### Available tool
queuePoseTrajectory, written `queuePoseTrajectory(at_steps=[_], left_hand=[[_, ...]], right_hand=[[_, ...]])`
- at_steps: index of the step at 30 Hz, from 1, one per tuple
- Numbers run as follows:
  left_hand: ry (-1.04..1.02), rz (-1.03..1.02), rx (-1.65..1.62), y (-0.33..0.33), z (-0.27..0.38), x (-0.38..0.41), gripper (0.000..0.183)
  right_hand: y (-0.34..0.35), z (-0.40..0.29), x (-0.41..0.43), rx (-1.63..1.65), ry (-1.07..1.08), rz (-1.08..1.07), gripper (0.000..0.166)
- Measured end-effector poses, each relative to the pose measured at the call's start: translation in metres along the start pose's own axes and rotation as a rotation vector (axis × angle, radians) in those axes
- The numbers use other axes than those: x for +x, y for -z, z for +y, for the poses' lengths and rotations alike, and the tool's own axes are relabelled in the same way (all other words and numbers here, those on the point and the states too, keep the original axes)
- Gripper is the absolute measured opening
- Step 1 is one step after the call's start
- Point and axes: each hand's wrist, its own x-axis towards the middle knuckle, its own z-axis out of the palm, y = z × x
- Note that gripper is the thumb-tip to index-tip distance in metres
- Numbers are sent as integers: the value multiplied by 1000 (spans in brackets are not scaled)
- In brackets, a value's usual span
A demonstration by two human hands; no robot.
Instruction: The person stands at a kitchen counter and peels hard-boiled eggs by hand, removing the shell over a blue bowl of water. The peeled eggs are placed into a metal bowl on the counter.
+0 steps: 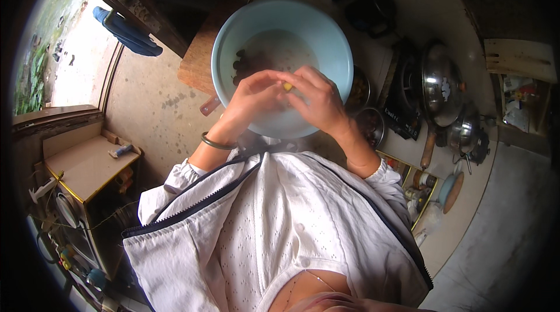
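A light-blue plastic basin (280, 7) stands before me, with water in its bottom. Several dark round pieces (239, 65) lie at the basin's left side; what they are is too blurred to tell. Over the basin my left hand (258, 93) and my right hand (316, 97) meet at the fingertips. Between them shows a small yellow piece (287, 86), gripped by the fingers of both hands and mostly hidden by them.
Left of the basin are a wooden board (199, 60) and a brown handle (210, 105). To the right stand metal bowls (372, 126) with food, a black cooker (400, 93), a lidded wok (442, 86) and a metal pot (464, 132). A dark mug (372, 12) is behind.
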Motion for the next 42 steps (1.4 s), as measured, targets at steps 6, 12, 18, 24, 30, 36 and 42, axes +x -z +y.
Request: queuePoseTrajectory(at_steps=[6, 12, 18, 24, 30, 36, 42], left_hand=[[16, -39, -23, 4, -12, 6, 15], [-17, 4, 32, -3, -14, 9, 10], [-98, 39, 105, -5, -23, 13, 5], [53, 44, -14, -1, -10, 7, 7], [81, 24, -64, 3, -1, 4, 13], [-75, -10, 21, 0, 2, 4, 10], [-149, 24, 131, 7, -13, 9, 12]], right_hand=[[-2, 3, -2, -11, -6, -58, 49], [-10, 10, -7, -32, 30, -64, 53], [-14, 11, -10, -64, 51, -66, 51], [-14, 6, -7, 160, 25, 8, 43], [-7, 5, -7, 296, -127, 37, 36], [-4, 2, -4, 294, -196, 18, 33], [-2, 5, -5, 250, -129, 6, 26]])
